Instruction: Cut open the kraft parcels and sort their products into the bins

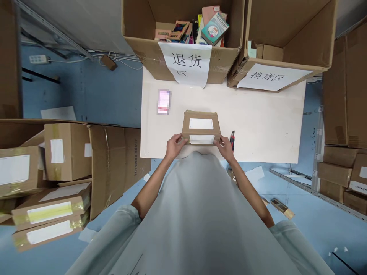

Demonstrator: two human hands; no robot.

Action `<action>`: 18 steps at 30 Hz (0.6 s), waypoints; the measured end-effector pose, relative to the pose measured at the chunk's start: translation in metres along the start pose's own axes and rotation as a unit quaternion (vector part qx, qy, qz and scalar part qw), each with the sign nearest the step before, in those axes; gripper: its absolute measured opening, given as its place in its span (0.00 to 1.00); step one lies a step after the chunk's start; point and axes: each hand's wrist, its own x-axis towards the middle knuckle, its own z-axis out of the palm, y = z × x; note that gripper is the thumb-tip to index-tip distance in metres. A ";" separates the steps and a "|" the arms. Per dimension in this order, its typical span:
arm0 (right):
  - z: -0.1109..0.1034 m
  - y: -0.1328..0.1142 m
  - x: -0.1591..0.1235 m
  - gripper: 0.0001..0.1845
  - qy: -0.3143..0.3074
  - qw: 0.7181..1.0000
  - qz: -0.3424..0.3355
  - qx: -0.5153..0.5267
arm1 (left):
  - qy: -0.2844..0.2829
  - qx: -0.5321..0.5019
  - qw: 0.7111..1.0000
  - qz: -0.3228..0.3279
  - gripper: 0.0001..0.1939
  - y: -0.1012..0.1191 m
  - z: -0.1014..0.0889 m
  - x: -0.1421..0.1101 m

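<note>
A small brown cardboard box [201,117] with white labels on its top and front side sits near the front edge of the white table [266,126]. My left hand [174,146] grips its lower left corner, thumb against the front. At the lower right corner, my right hand [225,147] holds it the same way. Just beside my right hand lies a red and black utility knife [232,140], partly hidden by that hand. What the box contains cannot be seen.
At the table's back stand a large carton [140,53] of books and another carton [306,63] with small boxes inside. A pixelated pink rectangle [163,101] lies on the left. An open carton [114,164] of labelled parcels stands left of the table; stacked boxes [334,173] are right.
</note>
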 end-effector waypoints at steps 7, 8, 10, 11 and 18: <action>-0.032 -0.055 0.022 0.33 0.101 0.994 -0.030 -0.032 | 0.068 0.032 0.996 0.054 0.28 0.067 -0.003 0.017; -0.036 -0.060 0.023 0.33 0.107 0.993 -0.031 -0.035 | 0.073 0.043 0.995 0.059 0.27 0.072 -0.003 0.019; -0.040 -0.066 0.026 0.33 0.107 0.993 -0.032 -0.048 | 0.079 0.065 0.993 0.061 0.24 0.077 0.000 0.023; -0.040 -0.066 0.027 0.33 0.102 0.993 -0.030 -0.056 | 0.080 0.074 0.992 0.057 0.22 0.077 0.001 0.024; -0.025 -0.047 0.033 0.32 0.087 0.993 0.010 -0.084 | 0.084 0.089 0.992 0.010 0.16 0.058 0.018 0.032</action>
